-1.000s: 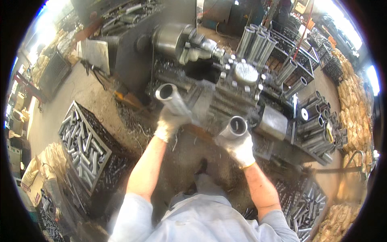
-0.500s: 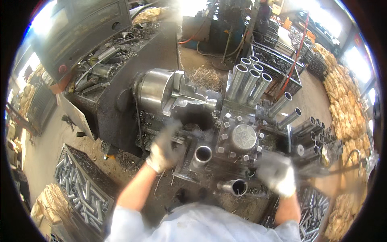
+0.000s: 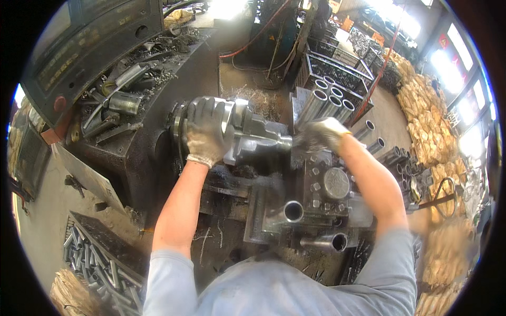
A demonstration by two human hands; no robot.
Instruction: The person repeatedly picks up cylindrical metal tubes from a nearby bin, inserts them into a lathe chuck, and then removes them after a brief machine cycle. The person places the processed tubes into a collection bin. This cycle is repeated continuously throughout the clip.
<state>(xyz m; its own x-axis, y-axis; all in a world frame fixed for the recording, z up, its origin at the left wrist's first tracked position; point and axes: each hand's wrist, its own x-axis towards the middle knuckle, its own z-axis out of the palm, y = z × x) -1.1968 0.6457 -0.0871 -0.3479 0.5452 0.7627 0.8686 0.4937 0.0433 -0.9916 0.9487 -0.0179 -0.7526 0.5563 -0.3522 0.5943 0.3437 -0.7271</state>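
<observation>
My left hand (image 3: 207, 129), in a grey-and-white work glove, lies over the top of the lathe chuck (image 3: 229, 117), its fingers stretched across the metal. The chuck's stepped jaws (image 3: 252, 131) point right, toward a short shiny metal cylinder (image 3: 285, 142) at their end. Close beside that cylinder is my gloved right hand (image 3: 322, 136), its fingers smeared by motion; whether they hold anything is hidden. Below the right forearm sits the square tool post (image 3: 336, 184) with bolts around a round cap. Two hollow steel tubes, an upright one (image 3: 293, 211) and a lower one (image 3: 337, 242), stick out at its near side.
Several bright tubes (image 3: 319, 96) stand behind my right hand, with more tubes (image 3: 396, 155) to the right. A crate of cut pipes (image 3: 100, 271) is at lower left. Metal scraps (image 3: 126, 102) cover the lathe head. Filled sacks (image 3: 421, 126) line the right side.
My left hand has moved up from in front of the chuck onto it. My right hand has gone from the tool post's right side up and left to the cylinder. The view has shifted slightly.
</observation>
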